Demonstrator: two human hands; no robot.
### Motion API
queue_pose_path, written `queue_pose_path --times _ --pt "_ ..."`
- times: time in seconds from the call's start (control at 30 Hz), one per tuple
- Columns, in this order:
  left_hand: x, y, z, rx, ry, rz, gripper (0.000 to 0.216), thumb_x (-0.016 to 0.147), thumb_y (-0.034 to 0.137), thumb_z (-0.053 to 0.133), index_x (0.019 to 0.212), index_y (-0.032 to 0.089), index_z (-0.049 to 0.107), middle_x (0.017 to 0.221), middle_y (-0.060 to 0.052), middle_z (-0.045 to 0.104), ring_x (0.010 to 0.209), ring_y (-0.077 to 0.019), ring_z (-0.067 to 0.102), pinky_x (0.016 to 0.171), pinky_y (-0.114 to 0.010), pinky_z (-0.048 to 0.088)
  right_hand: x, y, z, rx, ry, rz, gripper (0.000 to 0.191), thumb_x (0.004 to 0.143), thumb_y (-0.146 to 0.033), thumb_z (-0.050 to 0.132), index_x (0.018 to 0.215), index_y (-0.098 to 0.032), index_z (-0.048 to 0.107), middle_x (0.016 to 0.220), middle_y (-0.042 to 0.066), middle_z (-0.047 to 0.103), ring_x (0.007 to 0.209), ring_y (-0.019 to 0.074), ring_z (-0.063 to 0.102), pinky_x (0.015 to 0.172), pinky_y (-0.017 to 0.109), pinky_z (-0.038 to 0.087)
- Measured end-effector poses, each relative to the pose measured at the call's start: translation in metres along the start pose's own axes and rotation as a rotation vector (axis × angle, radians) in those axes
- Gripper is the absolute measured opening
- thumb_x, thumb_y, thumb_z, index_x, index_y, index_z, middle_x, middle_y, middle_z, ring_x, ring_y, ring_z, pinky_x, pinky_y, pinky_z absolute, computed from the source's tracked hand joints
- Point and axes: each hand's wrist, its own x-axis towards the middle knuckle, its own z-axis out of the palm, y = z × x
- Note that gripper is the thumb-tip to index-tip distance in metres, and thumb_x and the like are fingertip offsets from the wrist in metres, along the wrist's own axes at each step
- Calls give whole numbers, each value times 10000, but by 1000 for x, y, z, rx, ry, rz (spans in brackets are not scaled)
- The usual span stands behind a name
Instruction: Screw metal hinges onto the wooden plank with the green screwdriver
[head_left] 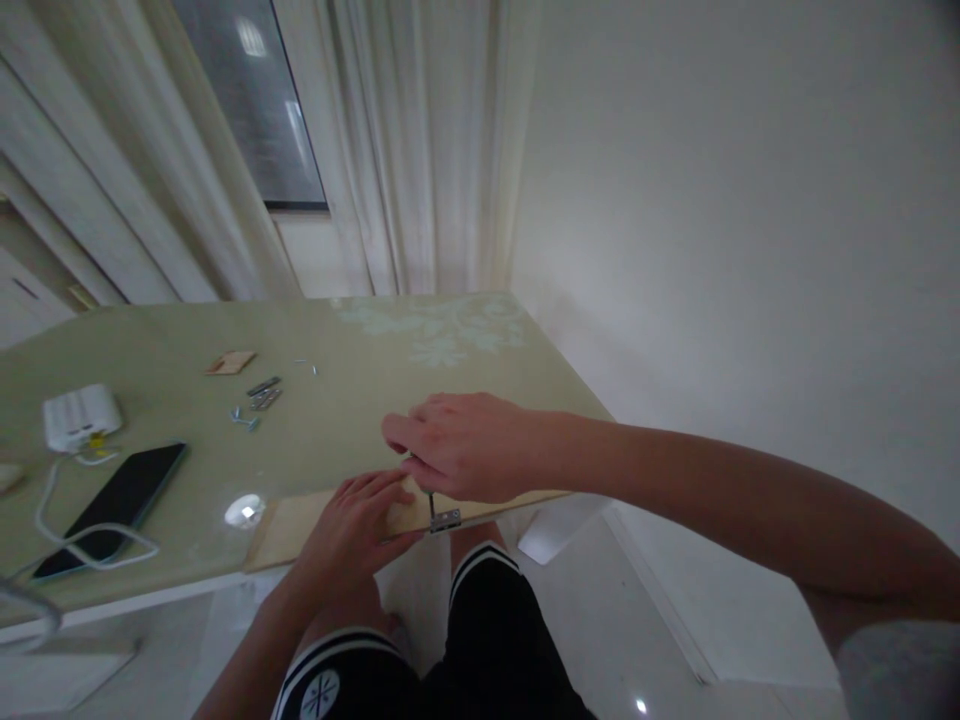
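Observation:
A long pale wooden board lies along the front edge of the table. My left hand holds it, fingers laid over the top and thumb along the near edge. A small metal hinge-like plate sits at the board's near edge, just right of that thumb. Above it, my right hand is closed around a screwdriver-like tool, whose thin dark shaft points down to the plate. The tool's handle is mostly hidden in the fingers, and its tip is too small to make out.
Further back on the table are screws, metal hinge pieces and a small wooden piece. At left lie a phone, a white cable and a white power adapter. A wall borders the right side.

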Motion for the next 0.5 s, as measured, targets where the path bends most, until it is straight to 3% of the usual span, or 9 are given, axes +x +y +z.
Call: queue_pose_path --times 0.2,0.27,0.4,0.5 --pt "-2 -3 3 10 21 0 328 808 450 846 1074 281 754 1252 -91 767 1152 -330 714 1004 -465 565 1 0 1 -141 -1 223 496 1062 -581 415 1030 -177 701 903 154 772 839 303 731 680 370 479" --pt "-2 -4 3 19 28 9 337 804 448 848 1080 278 756 1283 -99 757 1156 -333 713 1001 -468 568 0 2 2 -132 1 165 428 1088 -508 406 1057 -190 692 915 133 772 845 284 725 686 360 473" --pt "-1 -2 1 8 36 4 295 818 458 830 1044 281 764 1239 -93 772 1127 -325 723 1000 -467 573 -5 7 3 -63 35 -125 257 1089 -359 467 1198 -181 616 1154 125 743 1038 253 684 759 344 472" --pt "0 -1 1 3 35 3 296 823 458 824 1051 279 767 1245 -95 772 1132 -322 723 996 -459 575 -6 7 2 -58 14 -33 285 1083 -392 468 1203 -177 611 1149 132 747 993 260 699 726 344 466"
